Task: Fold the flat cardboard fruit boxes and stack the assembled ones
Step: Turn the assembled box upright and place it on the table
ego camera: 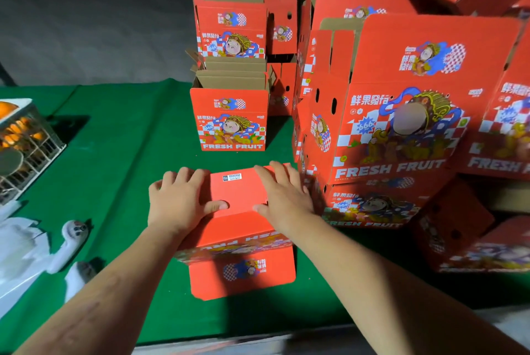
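Here the red box [238, 228] lies upside down on the green surface [120, 131], likely so its bottom flaps can be closed. Left hand [179, 201] and right hand [282, 195] press flat, grip wide, holding nothing. Assembled boxes [401, 125] stack just right.

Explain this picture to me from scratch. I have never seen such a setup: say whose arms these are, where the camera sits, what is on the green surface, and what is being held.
There is no machine here. A person wears a camera on the head, so the single picture looks forward and down at their own arms. The left hand and right hand both press flat on a red cardboard fruit box, apparently mid-fold; neither has a closed grip. It lies on a green table cover. Behind stands an assembled open box, with another stacked above it. More boxes pile up at right. At left sits a white crate.
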A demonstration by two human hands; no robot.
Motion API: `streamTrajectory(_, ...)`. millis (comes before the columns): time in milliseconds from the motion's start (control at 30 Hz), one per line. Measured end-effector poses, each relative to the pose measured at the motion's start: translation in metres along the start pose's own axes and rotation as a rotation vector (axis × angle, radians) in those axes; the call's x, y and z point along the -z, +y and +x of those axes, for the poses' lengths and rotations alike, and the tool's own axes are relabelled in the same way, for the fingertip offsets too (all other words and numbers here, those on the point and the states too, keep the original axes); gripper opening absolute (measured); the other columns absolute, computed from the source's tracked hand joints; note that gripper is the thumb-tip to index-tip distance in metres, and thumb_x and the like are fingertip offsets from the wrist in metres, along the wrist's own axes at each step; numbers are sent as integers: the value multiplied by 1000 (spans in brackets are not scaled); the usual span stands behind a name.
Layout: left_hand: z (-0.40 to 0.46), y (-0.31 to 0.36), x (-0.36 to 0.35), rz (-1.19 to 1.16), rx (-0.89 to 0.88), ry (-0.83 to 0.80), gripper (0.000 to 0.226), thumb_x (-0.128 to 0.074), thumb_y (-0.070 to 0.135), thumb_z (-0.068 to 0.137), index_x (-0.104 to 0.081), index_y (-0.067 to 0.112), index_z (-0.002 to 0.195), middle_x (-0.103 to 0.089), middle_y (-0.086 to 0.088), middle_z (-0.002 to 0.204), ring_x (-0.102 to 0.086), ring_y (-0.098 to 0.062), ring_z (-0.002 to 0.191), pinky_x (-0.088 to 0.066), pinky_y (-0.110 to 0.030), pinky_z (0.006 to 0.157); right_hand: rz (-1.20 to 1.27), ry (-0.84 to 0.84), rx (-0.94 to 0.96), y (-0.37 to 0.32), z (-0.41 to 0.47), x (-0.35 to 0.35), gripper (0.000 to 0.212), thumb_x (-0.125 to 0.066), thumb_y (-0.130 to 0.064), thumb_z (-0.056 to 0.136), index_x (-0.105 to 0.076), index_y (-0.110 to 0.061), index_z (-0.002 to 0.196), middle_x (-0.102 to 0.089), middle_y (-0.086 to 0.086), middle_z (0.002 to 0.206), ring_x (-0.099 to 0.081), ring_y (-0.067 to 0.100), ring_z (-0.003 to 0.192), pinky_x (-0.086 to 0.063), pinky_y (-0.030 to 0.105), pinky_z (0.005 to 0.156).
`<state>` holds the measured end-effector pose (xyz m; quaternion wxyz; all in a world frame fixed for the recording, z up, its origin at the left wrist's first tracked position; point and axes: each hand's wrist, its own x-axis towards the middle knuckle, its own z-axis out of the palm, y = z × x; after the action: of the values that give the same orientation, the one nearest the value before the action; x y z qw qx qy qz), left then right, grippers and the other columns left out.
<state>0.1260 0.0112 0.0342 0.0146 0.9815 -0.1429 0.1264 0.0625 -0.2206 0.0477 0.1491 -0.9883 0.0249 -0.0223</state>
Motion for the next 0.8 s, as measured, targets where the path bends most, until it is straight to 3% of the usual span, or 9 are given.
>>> streamTrajectory(133, -1, 3, 6, -116, 142, -21, 100, -53, 102, 56, -57, 32, 128, -51, -3, 128, -50, -35, 118, -47, -52, 97, -16, 20, -43, -1, 4, 0, 88, -69, -53, 90, -13, -42, 158, -11, -5, 162, -8, 28, 150, -36, 59, 112)
streamTrajectory(233, -5, -2, 5, -494, 306, 21, 88, -62, 93, 63, -59, 31, 126, -49, -1, 124, -55, -28, 119, -51, -47, 99, -5, 15, -23, 6, 3, -4, 87, -65, -56, 92, -10, -45, 158, -7, -6, 164, -4, 27, 151, -35, 60, 113)
streamTrajectory(333, -7, -7, -2, -764, 643, 30, 90, -48, 92, 70, -59, 23, 128, -59, -11, 127, -61, -32, 118, -45, -45, 102, 28, 5, -17, 16, -4, -14, 81, -54, -61, 96, -2, -49, 157, 0, -8, 166, 7, 24, 153, -32, 60, 115)
streamTrajectory(467, -6, -6, 5, -958, 898, -230, 96, -33, 78, 93, -63, -6, 129, -59, -33, 135, -62, -41, 118, -45, -43, 101, 64, 46, -71, 20, -16, -28, 73, -35, -73, 95, 2, -56, 154, 9, -9, 167, 19, 24, 154, -28, 60, 117)
streamTrajectory(500, -8, -5, 9, -1079, 909, -285, 91, -36, 76, 93, -67, -4, 123, -65, -32, 126, -68, -39, 100, -49, -42, 89, 96, 55, -129, 18, -16, -28, 76, -35, -77, 92, 2, -55, 155, 10, -7, 168, 19, 26, 154, -27, 60, 117)
streamTrajectory(567, -16, -4, 18, -1313, 908, -473, 75, -38, 76, 86, -73, 9, 87, -73, -22, 83, -60, -28, 61, -45, -35, 72, 221, 31, -309, 15, -14, -25, 86, -36, -83, 88, 4, -51, 157, 8, 0, 169, 5, 33, 156, -27, 57, 118)
streamTrajectory(600, -19, -3, 20, -1388, 876, -570, 70, -37, 77, 83, -65, 14, 71, -67, -16, 68, -56, -25, 55, -42, -34, 71, 307, 1, -402, 14, -12, -22, 92, -39, -85, 86, 5, -49, 158, 3, 5, 170, -10, 38, 155, -29, 54, 117)
streamTrajectory(667, -27, 1, 24, -1486, 833, -628, 65, -34, 73, 83, -56, 17, 61, -59, -12, 59, -53, -23, 50, -43, -30, 68, 429, -23, -494, 12, -11, -17, 98, -47, -85, 83, 3, -47, 159, -11, 12, 168, -35, 43, 145, -35, 50, 112)
streamTrajectory(800, -46, 3, 33, -1668, 743, -589, 60, -32, 59, 89, -60, 18, 56, -58, -8, 59, -55, -24, 48, -48, -26, 56, 544, 83, -434, 11, -16, -6, 109, -53, -90, 72, -4, -44, 157, -35, 4, 162, -43, 39, 141, -36, 49, 111)
